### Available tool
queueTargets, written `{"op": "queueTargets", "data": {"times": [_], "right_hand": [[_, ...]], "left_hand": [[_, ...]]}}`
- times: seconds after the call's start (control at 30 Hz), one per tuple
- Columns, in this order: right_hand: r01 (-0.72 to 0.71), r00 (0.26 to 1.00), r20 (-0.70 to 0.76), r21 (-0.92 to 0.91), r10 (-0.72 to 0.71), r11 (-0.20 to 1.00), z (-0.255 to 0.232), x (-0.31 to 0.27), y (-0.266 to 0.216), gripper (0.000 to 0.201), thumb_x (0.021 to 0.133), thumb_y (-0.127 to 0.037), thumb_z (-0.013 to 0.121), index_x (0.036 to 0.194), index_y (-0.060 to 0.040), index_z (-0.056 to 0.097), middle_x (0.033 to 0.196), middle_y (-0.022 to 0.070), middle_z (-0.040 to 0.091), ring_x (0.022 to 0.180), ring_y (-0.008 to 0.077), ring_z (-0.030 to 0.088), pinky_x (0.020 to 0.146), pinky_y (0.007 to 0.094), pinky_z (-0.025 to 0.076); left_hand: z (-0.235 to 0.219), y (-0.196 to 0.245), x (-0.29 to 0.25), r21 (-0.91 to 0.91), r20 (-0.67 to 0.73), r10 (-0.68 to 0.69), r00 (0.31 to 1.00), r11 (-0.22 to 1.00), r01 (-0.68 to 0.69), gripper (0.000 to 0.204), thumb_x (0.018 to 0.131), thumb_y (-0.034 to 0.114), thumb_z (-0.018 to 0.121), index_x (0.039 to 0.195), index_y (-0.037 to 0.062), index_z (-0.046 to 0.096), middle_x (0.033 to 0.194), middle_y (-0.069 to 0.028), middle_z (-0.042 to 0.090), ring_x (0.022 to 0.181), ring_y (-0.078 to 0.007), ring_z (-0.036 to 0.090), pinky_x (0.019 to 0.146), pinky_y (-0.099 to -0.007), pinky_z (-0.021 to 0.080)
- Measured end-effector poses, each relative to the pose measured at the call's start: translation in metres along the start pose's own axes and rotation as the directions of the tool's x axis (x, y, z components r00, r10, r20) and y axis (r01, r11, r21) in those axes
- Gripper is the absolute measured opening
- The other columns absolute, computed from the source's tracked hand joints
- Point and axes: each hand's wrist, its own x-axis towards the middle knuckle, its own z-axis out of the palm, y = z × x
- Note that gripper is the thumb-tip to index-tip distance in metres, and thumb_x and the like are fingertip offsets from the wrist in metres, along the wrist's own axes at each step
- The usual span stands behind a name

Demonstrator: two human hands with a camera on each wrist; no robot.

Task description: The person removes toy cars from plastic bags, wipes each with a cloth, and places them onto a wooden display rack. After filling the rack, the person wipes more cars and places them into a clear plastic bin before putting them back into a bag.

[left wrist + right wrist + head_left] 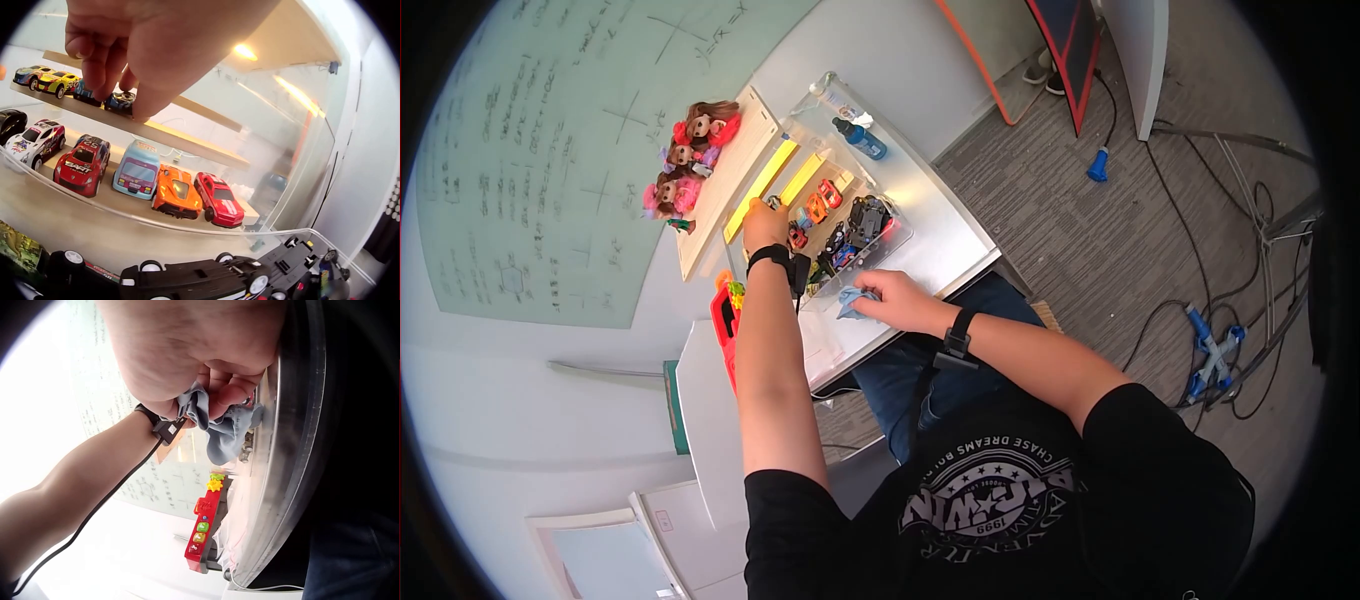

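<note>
My left hand (pixel 765 228) reaches over the toy display, its fingertips and thumb pinching a small dark toy car (pixel 122 103) on the upper shelf (pixel 175 139). The fingers hide part of that car. Left of it on the same shelf stand a blue toy car (pixel 84 92) and a yellow one (pixel 57 82). On the step below are a red car (pixel 84 165), a light blue van (pixel 137 169), an orange car (pixel 177 191) and another red car (pixel 219 199). Near the table's front edge, my right hand (pixel 895 298) grips a crumpled grey-blue cloth (pixel 226 439).
A clear plastic bin (pixel 905 235) holds several jumbled dark toy cars, some upside down. Beyond it stand a blue bottle (pixel 860 138) and a clear bottle (pixel 837 102). Several dolls (pixel 685 158) sit on a wooden board. A red toy (pixel 203 530) with gears lies at the left.
</note>
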Motion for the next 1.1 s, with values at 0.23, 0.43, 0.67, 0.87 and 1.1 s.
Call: {"op": "queueTargets", "data": {"times": [0.23, 0.43, 0.67, 0.87, 1.1], "right_hand": [[0.011, 1.000, -0.008, -0.038, -0.011, 0.999, -0.001, -0.001, -0.002, 0.026, 0.090, -0.022, 0.076, 0.101, -0.0004, 0.068, 0.077, 0.0103, 0.066, 0.068, 0.0171, 0.059, 0.064, 0.0355, 0.048], [0.043, 0.999, -0.017, -0.050, -0.044, 0.998, 0.002, 0.000, 0.002, 0.026, 0.091, -0.023, 0.075, 0.101, -0.0004, 0.069, 0.077, 0.0094, 0.066, 0.068, 0.0157, 0.059, 0.065, 0.0342, 0.049], [0.022, 1.000, 0.022, 0.017, -0.022, 1.000, 0.004, 0.001, 0.006, 0.024, 0.092, -0.023, 0.075, 0.101, -0.0012, 0.070, 0.076, 0.0074, 0.066, 0.068, 0.0130, 0.058, 0.065, 0.0327, 0.048], [-0.080, 0.996, -0.041, 0.040, 0.081, 0.996, 0.001, 0.001, -0.006, 0.025, 0.097, -0.020, 0.070, 0.110, 0.0014, 0.070, 0.083, 0.0065, 0.069, 0.073, 0.0123, 0.061, 0.068, 0.0313, 0.050], [0.057, 0.992, -0.116, 0.112, -0.044, 0.992, 0.005, 0.006, 0.007, 0.027, 0.102, -0.017, 0.065, 0.123, 0.0001, 0.067, 0.100, 0.0071, 0.070, 0.085, 0.0115, 0.065, 0.076, 0.0289, 0.053]], "left_hand": [[-0.015, 0.002, -0.031, -0.018, -0.136, 0.092, 0.986, 0.995, -0.096, 0.046, 0.085, 0.037, 0.080, 0.105, -0.0030, 0.069, 0.102, -0.0256, 0.075, 0.099, -0.0405, 0.073, 0.088, -0.0462, 0.056], [-0.020, 0.005, -0.079, -0.219, 0.135, 0.441, 0.887, 0.887, -0.407, 0.032, 0.087, 0.033, 0.078, 0.108, 0.0082, 0.078, 0.089, -0.0146, 0.077, 0.082, -0.0317, 0.074, 0.076, -0.0417, 0.057], [-0.016, 0.029, -0.102, 0.151, 0.296, 0.422, 0.857, 0.865, -0.478, 0.035, 0.086, 0.038, 0.073, 0.111, 0.0139, 0.078, 0.095, -0.0173, 0.077, 0.091, -0.0364, 0.075, 0.080, -0.0476, 0.058], [-0.038, 0.009, -0.130, -0.186, 0.039, 0.398, 0.916, 0.904, -0.385, 0.030, 0.084, 0.033, 0.077, 0.098, 0.0063, 0.076, 0.076, -0.0131, 0.071, 0.070, -0.0275, 0.069, 0.063, -0.0420, 0.053], [0.006, -0.031, -0.205, -0.798, 0.137, 0.313, 0.940, 0.597, -0.083, 0.028, 0.100, 0.028, 0.073, 0.094, 0.0011, 0.068, 0.068, 0.0059, 0.049, 0.063, -0.0052, 0.042, 0.055, -0.0264, 0.035]]}}
